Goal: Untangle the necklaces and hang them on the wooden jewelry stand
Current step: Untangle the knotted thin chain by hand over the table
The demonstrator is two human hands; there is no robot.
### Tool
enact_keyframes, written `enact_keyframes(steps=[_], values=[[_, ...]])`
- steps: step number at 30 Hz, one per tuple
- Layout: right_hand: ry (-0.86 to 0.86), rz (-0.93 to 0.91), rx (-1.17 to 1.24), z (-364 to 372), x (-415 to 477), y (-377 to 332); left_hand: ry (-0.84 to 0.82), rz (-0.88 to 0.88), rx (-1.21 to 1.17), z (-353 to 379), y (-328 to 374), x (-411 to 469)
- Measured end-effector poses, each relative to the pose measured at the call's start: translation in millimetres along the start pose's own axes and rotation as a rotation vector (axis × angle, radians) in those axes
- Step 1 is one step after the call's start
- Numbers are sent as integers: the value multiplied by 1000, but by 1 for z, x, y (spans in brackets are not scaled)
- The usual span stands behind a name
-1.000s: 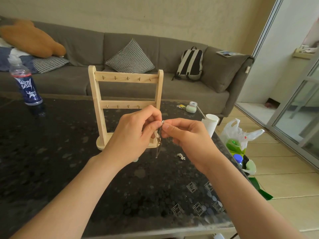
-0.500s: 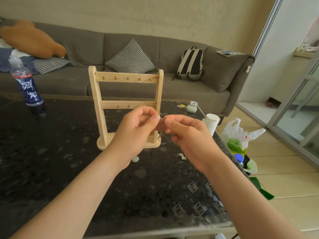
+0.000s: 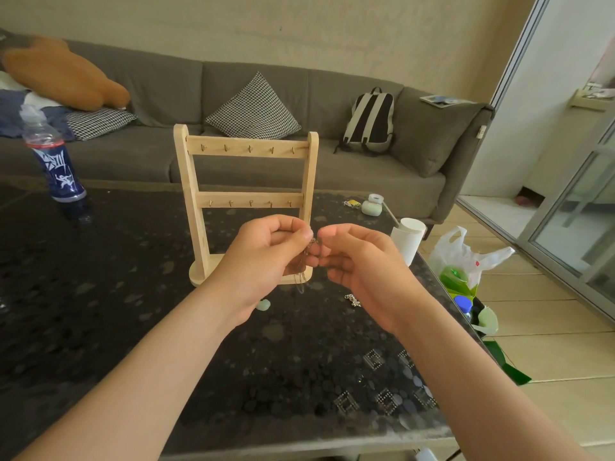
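Over a dark speckled table point(image 3: 100, 294), seen from the head camera, a person's two bare hands meet at the middle of the view. The left hand point(image 3: 263, 261) pinches a thin silver necklace point(image 3: 301, 268) between thumb and forefinger, its other fingers curled under. The right hand point(image 3: 359, 264) pinches the same chain with its thumb and bent fingers, the fingertips of both hands touching. A loop of chain hangs down from the left hand, in front of the base of the wooden jewelry stand point(image 3: 246, 151).

This stand is upright on the table just behind the hands, which hide part of its base. Each of its two crossbars carries a row of small hooks. A second small chain point(image 3: 353, 300) lies on the table below the right hand, and a pale green piece point(image 3: 263, 305) shows under the left wrist.

At far left stands a plastic bottle point(image 3: 56, 161) with a dark blue label; its white, graffiti-like lettering cannot be read. Near the table's right edge are a white paper cup point(image 3: 408, 239) and a small pale green jar point(image 3: 372, 205). A white plastic bag point(image 3: 466, 257) sits on the floor beside the table. Behind it all runs a grey sofa point(image 3: 349, 174) holding a checked cushion point(image 3: 254, 106) and a striped backpack point(image 3: 369, 121).
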State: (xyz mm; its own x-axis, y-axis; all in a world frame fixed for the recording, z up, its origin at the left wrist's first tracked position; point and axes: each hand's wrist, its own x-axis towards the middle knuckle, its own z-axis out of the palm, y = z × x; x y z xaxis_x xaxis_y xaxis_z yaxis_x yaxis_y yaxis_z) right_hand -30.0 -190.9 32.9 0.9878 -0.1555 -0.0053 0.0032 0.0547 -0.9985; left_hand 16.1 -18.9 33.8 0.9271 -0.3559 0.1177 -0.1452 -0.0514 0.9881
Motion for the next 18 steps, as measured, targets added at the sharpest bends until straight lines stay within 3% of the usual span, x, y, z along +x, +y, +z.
enact_keyframes(steps=[7, 15, 18], values=[[-45, -74, -139, 1, -6, -3, 1, 57, 129, -5, 3, 1], [74, -147, -276, -3, -2, 0, -19, 7, 142, -8, 2, 3], [71, -165, -295, -3, 0, 2, -11, 59, 282, -8, 0, 3]])
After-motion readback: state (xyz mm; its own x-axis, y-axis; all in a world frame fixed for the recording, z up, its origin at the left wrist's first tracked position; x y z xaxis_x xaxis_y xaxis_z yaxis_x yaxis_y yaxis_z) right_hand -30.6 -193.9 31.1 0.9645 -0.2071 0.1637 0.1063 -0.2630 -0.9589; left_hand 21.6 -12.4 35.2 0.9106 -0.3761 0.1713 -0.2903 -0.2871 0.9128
